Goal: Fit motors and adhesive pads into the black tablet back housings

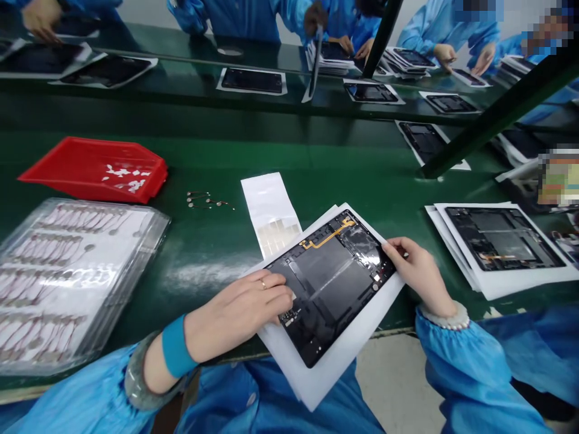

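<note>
A black tablet housing (332, 283) with an orange flex cable (328, 238) lies tilted on white sheets (312, 386) at the table's front edge. My right hand (418, 271) pinches its upper right edge between thumb and fingers. Over its left edge, my left hand (253, 304) is closed, with bent fingertips against the inside of the housing. A small pale bit shows at those fingertips, but what they hold is hidden. Just behind the housing lies a white backing sheet (269, 199) with several pale stickers (278, 236).
To the left are a red bin (90, 160) with white bits, stacked clear trays (131, 289) of small wired discs, and several loose wired discs (205, 200). Another tablet housing (511, 238) lies right. A green post (488, 117) slants across; co-workers in blue sit opposite.
</note>
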{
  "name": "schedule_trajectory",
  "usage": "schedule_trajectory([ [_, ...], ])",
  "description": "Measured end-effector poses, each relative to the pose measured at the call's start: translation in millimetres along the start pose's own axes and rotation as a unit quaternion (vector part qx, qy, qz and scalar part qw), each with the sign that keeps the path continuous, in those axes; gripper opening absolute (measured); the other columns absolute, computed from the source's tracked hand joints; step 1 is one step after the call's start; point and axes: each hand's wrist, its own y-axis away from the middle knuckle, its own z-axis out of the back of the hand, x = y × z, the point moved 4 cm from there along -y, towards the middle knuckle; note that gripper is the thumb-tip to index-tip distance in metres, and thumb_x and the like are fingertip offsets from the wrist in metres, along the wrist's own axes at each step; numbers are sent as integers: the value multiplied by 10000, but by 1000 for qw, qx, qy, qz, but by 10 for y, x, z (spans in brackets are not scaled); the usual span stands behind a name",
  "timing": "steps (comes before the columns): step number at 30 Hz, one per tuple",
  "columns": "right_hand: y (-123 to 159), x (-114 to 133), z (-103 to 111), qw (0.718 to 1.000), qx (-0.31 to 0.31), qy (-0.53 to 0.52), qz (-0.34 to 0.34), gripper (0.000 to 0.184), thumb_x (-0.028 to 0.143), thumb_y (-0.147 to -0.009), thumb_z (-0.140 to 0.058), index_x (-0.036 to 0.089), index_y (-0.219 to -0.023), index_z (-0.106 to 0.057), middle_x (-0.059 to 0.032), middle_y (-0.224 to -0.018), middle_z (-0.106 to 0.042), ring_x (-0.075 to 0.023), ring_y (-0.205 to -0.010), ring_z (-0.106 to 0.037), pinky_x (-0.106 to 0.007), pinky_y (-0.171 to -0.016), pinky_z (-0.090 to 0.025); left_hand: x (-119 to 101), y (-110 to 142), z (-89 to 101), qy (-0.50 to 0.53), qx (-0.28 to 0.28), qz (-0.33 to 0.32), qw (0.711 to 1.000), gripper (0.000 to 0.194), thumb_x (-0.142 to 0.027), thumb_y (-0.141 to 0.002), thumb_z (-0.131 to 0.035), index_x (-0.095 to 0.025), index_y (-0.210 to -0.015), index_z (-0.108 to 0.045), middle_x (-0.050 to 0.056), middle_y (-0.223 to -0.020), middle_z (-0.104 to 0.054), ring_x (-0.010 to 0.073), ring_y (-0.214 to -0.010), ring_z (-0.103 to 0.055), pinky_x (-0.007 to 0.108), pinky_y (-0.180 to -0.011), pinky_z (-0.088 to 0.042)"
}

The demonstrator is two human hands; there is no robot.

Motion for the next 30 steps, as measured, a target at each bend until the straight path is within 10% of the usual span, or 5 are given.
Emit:
schedule_trajectory([
  [12, -3, 137, 12, 999, -45, 15, 6, 274, 423, -899, -417, 211, -827, -574, -25, -670, -615, -181, -603, -561, -283, -590, -387, -27, 120, -54, 17, -86, 4, 996, 89, -179, -962, -427, -214, -953, -508, 19, -1095, -651, 185, -1083, -527, 315, -925, -405],
  [17, -60, 259, 80, 985, 98, -143, -15, 372, 541, -831, -521, 179, -859, -602, -48, -783, -663, -196, -707, -601, -279, -613, -453, -58, 70, -13, 9, -75, -17, 997, 125, -172, -958, -423, -217, -930, -537, -12, -1017, -683, 174, -1036, -559, 288, -878, -426],
  [21, -133, 543, 538, 974, 79, -203, 54, 325, 510, -825, -574, 197, -905, -609, -8, -755, -627, -159, -677, -578, -246, -590, -458, -83, 368, 73, -42, -221, -22, 974, 194, -350, -921, -528, -244, -1083, -513, 28, -1054, -676, 211, -1090, -547, 348, -921, -448],
  [26, -992, 752, 1002, 934, -158, -302, 103, 231, 433, -839, -561, 204, -870, -554, -1, -709, -565, -125, -585, -508, -259, -552, -432, 139, 749, 396, -58, -499, 175, 847, 320, -200, -852, -559, -291, -1141, -454, 46, -1053, -575, 265, -1049, -522, 499, -919, -443],
  [30, -2042, 959, 614, 928, -182, -306, 113, 297, 394, -944, -383, 157, -948, -560, -28, -795, -622, -137, -647, -579, -279, -585, -481, 466, 485, 421, -71, -397, 273, 874, 198, -265, -918, -480, -214, -1109, -473, 74, -1051, -565, 248, -1026, -539, 443, -876, -489],
])
